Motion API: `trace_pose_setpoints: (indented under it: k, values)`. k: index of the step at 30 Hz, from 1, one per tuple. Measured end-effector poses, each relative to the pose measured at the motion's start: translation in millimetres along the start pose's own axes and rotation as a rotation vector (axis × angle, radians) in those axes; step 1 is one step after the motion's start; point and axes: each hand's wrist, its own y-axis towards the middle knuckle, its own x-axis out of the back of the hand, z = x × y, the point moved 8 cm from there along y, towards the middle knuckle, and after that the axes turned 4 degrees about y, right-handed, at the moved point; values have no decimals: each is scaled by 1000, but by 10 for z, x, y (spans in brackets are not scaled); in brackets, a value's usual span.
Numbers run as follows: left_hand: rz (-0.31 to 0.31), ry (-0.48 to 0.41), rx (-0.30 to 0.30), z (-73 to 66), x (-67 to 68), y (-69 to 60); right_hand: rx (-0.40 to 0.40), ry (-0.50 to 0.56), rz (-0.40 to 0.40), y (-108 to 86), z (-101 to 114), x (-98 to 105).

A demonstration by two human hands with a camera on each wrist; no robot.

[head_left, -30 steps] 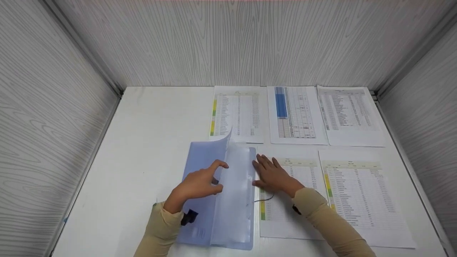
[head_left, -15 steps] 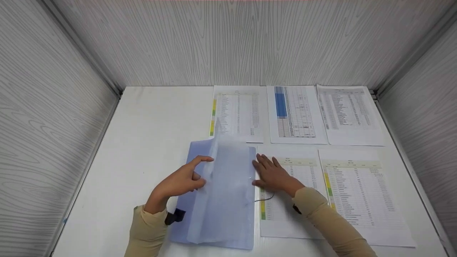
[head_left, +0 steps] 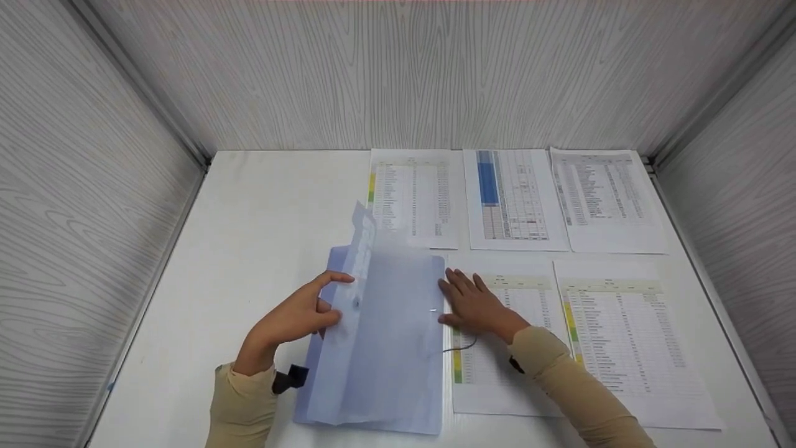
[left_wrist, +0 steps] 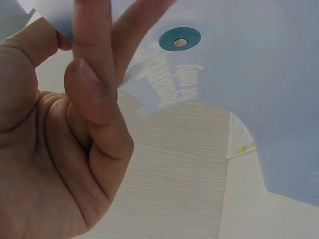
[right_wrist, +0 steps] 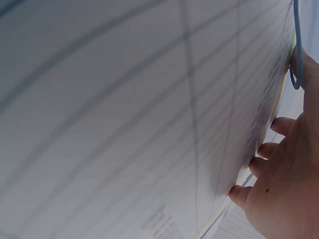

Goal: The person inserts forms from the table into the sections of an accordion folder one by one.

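A translucent blue plastic document folder lies on the white table, its left part lifted in a raised flap. My left hand pinches that flap between thumb and fingers. Seen close in the left wrist view, the flap bears a teal snap button and white lettering beside my left hand. Flat beside the folder's right edge, my right hand rests on a printed sheet with fingers straight. The right wrist view shows my right hand against ruled paper.
Along the back lie three printed pages: one with yellow stripes, one with a blue block and a grey table. Another printed sheet is at the right. Wood-grain panels wall the table.
My left hand has moved left, drawing the folder's flap leftward and raising its upper corner. The right hand has stayed in place.
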Motion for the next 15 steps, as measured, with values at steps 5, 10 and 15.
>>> trace_pose_setpoints:
  k: [5,10,15]
  values:
    - [-2,-19,-28,40,52,-23,8,-8,-8,-21,19,18]
    - [21,-97,-62,84,90,-31,2,9,-7,-9,-2,4]
    - [34,-191,-96,165,121,-42,-11,48,1,9,-25,-16]
